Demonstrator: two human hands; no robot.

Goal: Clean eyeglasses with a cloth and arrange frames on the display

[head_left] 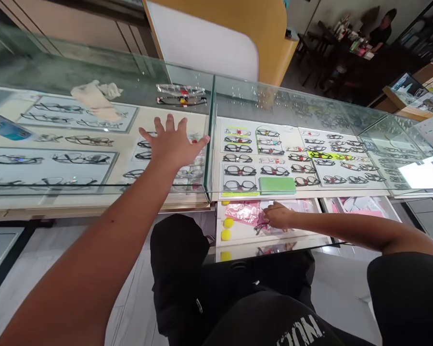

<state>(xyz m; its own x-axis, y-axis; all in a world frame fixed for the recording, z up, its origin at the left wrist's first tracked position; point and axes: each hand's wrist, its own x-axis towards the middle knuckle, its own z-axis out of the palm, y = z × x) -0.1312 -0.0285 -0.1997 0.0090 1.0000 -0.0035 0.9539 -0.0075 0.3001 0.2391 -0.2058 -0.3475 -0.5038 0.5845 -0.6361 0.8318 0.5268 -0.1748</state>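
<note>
My left hand [173, 144] lies spread, palm down, on the glass top of the display case [212, 139]. Just beyond its fingertips, two pairs of eyeglasses [181, 100] with small red and yellow tags sit on the glass. My right hand [278, 216] is down inside the pulled-out drawer [238, 241], its fingers curled around dark-framed eyeglasses [261, 227]. Part of that frame sticks out to the left of the fingers; the rest is hidden. Beside this hand lies a pink plastic packet [242, 211] with dark print.
Rows of eyeglasses [240, 170] fill the case, with a green box [277, 185] at its front. A crumpled cloth [95, 98] lies on the left glass. Yellow discs [225, 234] line the drawer's left side. A white chair back [209, 43] stands behind; a person [380, 33] sits far off.
</note>
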